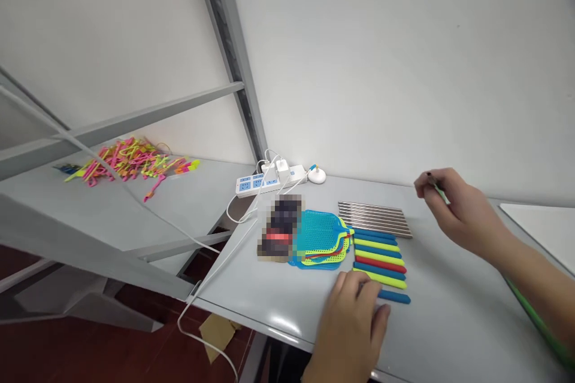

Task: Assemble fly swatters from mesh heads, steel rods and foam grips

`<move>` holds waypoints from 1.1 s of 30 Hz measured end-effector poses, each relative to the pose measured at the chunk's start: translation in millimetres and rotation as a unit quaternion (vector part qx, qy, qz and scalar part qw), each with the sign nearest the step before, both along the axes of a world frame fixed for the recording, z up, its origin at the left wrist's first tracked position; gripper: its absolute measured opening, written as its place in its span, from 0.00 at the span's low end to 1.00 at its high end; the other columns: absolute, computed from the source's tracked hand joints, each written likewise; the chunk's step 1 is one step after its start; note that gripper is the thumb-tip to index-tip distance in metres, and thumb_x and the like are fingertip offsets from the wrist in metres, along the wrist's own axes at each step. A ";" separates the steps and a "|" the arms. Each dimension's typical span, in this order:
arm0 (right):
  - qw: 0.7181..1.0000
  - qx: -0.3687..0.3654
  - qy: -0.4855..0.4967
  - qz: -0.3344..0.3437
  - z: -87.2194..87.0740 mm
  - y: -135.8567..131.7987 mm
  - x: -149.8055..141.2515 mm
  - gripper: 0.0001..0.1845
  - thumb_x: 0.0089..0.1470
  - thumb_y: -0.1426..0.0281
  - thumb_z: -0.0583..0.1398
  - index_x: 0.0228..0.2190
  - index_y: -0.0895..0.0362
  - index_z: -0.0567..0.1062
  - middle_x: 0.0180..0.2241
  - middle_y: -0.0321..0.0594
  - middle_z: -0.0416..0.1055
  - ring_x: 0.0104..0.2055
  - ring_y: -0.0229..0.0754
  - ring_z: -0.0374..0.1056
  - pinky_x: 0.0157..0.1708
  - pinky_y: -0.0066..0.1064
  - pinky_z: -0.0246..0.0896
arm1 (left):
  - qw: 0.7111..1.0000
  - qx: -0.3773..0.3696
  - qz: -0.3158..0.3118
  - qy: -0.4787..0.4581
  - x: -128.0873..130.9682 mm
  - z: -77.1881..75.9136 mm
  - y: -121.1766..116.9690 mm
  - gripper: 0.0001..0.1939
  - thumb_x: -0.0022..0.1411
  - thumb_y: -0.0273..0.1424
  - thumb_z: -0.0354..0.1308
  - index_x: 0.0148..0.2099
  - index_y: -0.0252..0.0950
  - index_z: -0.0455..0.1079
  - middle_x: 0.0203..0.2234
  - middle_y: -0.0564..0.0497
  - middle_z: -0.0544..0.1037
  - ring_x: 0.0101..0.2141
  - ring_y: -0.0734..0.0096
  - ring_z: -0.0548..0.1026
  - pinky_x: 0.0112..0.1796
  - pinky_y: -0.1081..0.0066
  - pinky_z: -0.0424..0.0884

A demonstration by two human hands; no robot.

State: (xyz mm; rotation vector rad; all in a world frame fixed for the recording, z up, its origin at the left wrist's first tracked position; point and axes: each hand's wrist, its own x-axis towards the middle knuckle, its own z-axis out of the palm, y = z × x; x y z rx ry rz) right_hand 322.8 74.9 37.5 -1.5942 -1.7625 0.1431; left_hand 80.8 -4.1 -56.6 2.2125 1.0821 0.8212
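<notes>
My left hand [354,320] rests near the table's front edge, its fingers closed on the near end of a row of coloured handles [380,257], blue, yellow-green and red. Which handle it grips I cannot tell. Beside the handles lies a stack of blue, yellow and red flyswatter heads [321,238]. Behind them lies a row of several metal rods [375,218]. My right hand [458,212] hovers to the right of the rods, pinching a thin green stick [439,192] that runs back past my forearm.
A blurred dark object [281,228] lies left of the swatter heads. A white power strip [265,182] with chargers and trailing cables sits by the wall. A pile of pink and yellow plastic pieces [130,161] lies on the grey shelf at left. A metal frame post [233,54] rises behind.
</notes>
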 end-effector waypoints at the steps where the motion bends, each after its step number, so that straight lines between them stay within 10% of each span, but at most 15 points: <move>1: 0.999 0.014 0.050 -0.008 0.3 -18.5 -2.2 0.03 0.62 0.66 0.52 0.37 0.49 0.65 0.32 0.34 0.67 0.27 0.38 0.58 0.29 0.34 0.55 | 1.000 0.001 -0.001 0.003 -1.4 1.1 -1.2 0.14 0.64 0.27 0.56 0.52 0.41 0.67 0.46 0.47 0.71 0.45 0.59 0.68 0.45 0.58 0.70; 10: 0.839 0.093 0.536 -0.015 -3.2 -143.0 -1.8 0.12 0.57 0.60 0.54 0.27 0.51 0.71 0.20 0.33 0.45 0.22 0.40 0.45 0.24 0.39 0.39 | 0.995 0.014 0.052 0.081 -35.5 8.0 14.9 0.07 0.64 0.31 0.57 0.45 0.41 0.71 0.40 0.50 0.73 0.45 0.60 0.70 0.45 0.61 0.69; 14: 0.770 0.086 0.632 -0.024 10.1 -157.8 -2.4 0.30 0.57 0.45 0.44 0.17 0.53 0.62 0.18 0.33 0.38 0.20 0.40 0.40 0.22 0.38 0.34 | 0.993 0.021 0.053 0.100 -33.6 6.2 18.1 0.11 0.65 0.33 0.56 0.49 0.41 0.69 0.37 0.51 0.73 0.40 0.63 0.72 0.39 0.66 0.69; 20: 0.699 0.082 0.711 0.014 14.2 -150.1 -6.6 0.29 0.55 0.45 0.50 0.17 0.54 0.54 0.18 0.31 0.35 0.20 0.37 0.37 0.20 0.35 0.34 | 0.989 0.029 0.055 0.131 -26.4 2.9 18.9 0.13 0.68 0.37 0.52 0.52 0.43 0.68 0.38 0.51 0.73 0.39 0.61 0.74 0.36 0.66 0.67; 33: 0.724 0.132 0.673 0.078 18.4 -140.8 -21.1 0.29 0.56 0.46 0.47 0.18 0.54 0.48 0.17 0.30 0.33 0.20 0.38 0.33 0.19 0.34 0.36 | 0.994 0.019 -0.003 0.108 -27.4 10.9 22.0 0.07 0.67 0.35 0.52 0.40 0.42 0.70 0.29 0.55 0.71 0.32 0.68 0.72 0.31 0.71 0.64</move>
